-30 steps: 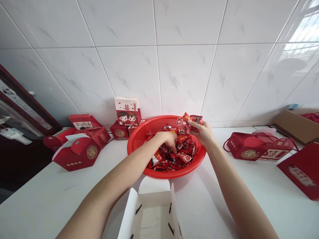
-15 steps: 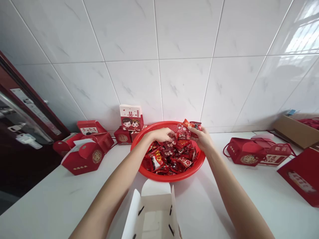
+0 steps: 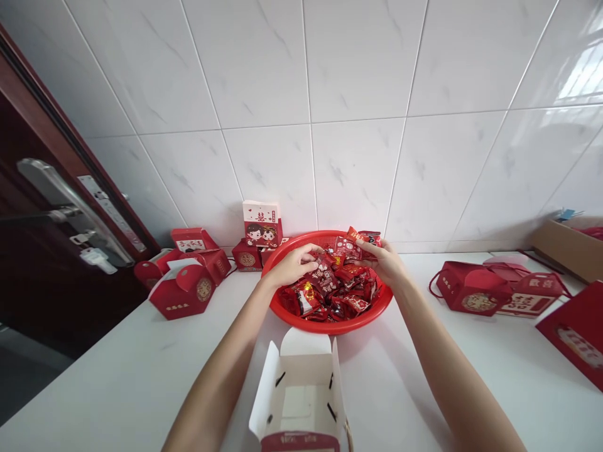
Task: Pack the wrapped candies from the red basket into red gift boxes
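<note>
A round red basket [image 3: 330, 328] stands against the tiled wall, filled with small red wrapped packets [image 3: 348, 276]. Over its left side is my left hand [image 3: 294, 263], fingers curled by the packets; whether it grips one is hard to make out. At the basket's right rim, my right hand [image 3: 384, 260] is closed on several red packets [image 3: 365, 238], one with an orange top. In front of the basket, between my forearms, an open box [image 3: 299, 402] shows its white inside, with black slots in the walls and a red front edge.
Folded red gift boxes stand at the left [image 3: 186, 289] and right [image 3: 475, 289]. A small box with two cartoon figures [image 3: 262, 226] leans by the wall. A cardboard carton [image 3: 565, 251] and a large red box [image 3: 579, 333] are at far right. A door handle [image 3: 75, 201] is at far left.
The view has shifted left, bringing more of the door and the open box into sight. My left hand has drawn back a little towards the basket's left rim. My right hand still holds its packets.
</note>
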Demonstrator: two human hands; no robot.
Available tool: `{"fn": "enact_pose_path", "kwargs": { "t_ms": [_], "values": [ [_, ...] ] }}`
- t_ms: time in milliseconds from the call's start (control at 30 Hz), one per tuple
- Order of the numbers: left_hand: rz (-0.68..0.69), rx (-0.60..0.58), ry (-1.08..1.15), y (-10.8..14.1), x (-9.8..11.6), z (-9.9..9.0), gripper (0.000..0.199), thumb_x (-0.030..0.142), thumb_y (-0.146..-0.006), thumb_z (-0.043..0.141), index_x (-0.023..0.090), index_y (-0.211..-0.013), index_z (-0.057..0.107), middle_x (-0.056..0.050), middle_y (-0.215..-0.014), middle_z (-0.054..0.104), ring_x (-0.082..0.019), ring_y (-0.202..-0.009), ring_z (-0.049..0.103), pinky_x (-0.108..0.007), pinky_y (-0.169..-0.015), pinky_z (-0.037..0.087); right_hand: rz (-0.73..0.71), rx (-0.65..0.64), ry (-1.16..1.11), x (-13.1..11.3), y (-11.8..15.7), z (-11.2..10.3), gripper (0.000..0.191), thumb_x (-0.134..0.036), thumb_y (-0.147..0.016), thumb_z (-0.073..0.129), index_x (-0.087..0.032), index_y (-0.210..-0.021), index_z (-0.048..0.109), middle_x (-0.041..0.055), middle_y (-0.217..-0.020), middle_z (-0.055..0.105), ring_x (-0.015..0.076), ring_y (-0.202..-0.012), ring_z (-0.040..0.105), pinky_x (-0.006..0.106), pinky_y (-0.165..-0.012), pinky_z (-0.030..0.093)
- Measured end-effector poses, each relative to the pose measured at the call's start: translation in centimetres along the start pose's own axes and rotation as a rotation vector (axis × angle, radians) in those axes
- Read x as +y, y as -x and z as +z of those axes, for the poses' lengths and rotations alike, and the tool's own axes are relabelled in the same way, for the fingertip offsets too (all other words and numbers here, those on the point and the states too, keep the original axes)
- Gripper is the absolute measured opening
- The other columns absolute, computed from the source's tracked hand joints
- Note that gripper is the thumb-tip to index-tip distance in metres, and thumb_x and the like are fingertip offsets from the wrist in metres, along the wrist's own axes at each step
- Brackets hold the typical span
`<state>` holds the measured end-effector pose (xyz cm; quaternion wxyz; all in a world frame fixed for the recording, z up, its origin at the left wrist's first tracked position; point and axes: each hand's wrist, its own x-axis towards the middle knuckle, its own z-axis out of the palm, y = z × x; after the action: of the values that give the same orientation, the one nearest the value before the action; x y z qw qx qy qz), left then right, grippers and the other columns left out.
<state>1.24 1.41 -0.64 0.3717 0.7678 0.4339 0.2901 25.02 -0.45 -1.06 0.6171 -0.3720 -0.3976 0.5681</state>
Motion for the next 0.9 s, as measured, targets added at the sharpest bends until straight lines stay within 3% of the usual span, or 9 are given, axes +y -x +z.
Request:
{"fn": "enact_pose_path", "kwargs": {
  "t_ms": [167, 433, 667, 900],
  "values": [
    [-0.042, 0.068, 0.073, 1.1, -0.1, 0.3, 0.054, 0.036, -0.076, 0.069, 0.020, -0.126, 0.058, -0.003, -0.090, 0.072, -0.024, -0.097, 0.072, -0.033, -0.085, 0.053, 0.007, -0.032, 0.025, 0.3, 0.4, 0.4, 0.039, -0.031, -0.054, 0.095, -0.016, -0.083, 0.073, 0.0046, -0.084, 0.076, 0.0184, -0.072, 0.071, 0.025, -0.053, 0.062],
    [-0.034, 0.061, 0.133, 0.9, -0.1, 0.2, 0.057, 0.040, -0.070, 0.076, 0.018, -0.121, 0.062, -0.003, -0.083, 0.075, -0.025, -0.091, 0.073, -0.034, -0.083, 0.054, 0.017, -0.027, 0.068, 0.4, 0.1, 0.0, 0.036, -0.031, -0.054, 0.094, -0.015, -0.081, 0.075, 0.0057, -0.083, 0.076, 0.0183, -0.073, 0.071, 0.025, -0.054, 0.062],
    [-0.046, 0.119, 0.247, 1.1, 0.6, 0.2, 0.056, 0.044, -0.070, 0.076, 0.016, -0.117, 0.064, -0.004, -0.088, 0.074, -0.022, -0.086, 0.071, -0.034, -0.081, 0.053, 0.036, -0.038, 0.091, 0.3, 0.4, 0.2, 0.039, -0.030, -0.055, 0.093, -0.014, -0.085, 0.075, 0.0050, -0.082, 0.075, 0.0180, -0.072, 0.070, 0.026, -0.052, 0.062],
    [-0.044, 0.266, 0.478, 1.5, 1.3, -0.1, 0.042, 0.040, -0.069, 0.078, 0.017, -0.102, 0.067, -0.004, -0.096, 0.075, -0.020, -0.091, 0.070, -0.032, -0.084, 0.055, 0.030, -0.065, 0.077, -0.1, 0.9, 0.9, 0.040, -0.033, -0.052, 0.095, -0.015, -0.081, 0.075, 0.0032, -0.080, 0.074, 0.0169, -0.070, 0.069, 0.026, -0.055, 0.063]
  ]
}}
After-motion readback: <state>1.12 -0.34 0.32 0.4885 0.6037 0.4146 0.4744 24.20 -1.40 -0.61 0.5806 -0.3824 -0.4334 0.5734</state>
